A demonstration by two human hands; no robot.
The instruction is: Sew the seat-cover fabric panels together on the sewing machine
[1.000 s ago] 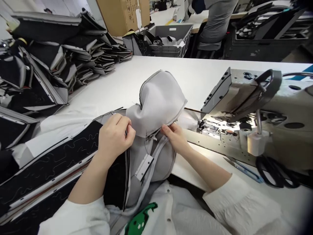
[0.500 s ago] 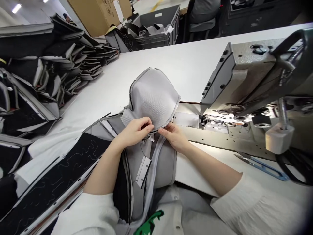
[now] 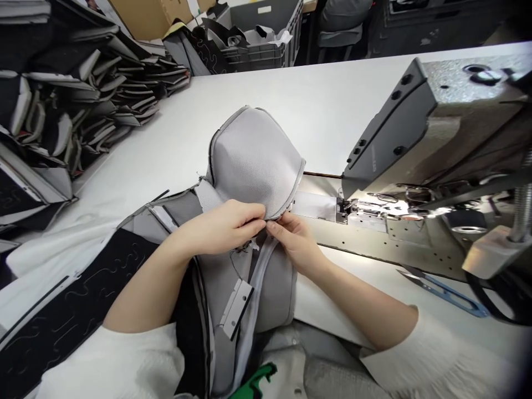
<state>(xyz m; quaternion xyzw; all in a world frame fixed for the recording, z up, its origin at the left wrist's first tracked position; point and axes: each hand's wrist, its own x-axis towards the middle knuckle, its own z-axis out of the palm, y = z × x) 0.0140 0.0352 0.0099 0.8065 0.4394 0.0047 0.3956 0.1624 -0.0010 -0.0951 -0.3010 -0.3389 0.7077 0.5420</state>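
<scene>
Roughly, the grey panel (image 3: 255, 158) points lengthwise forward.

Light grey mesh fabric panel (image 3: 255, 158) with dark-edged seams, bulging into a rounded dome, over the white desk (image 3: 328, 111), near edge pinched

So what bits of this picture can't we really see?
All in the head view:
- The edge of the light gray piece at the pinch: hidden by fingers of the left hand and right hand.
- The seated person's upper body: cut off by the top edge.
- The green print: cut off by the bottom edge.
- Writing on the dark plate: too small.
</scene>
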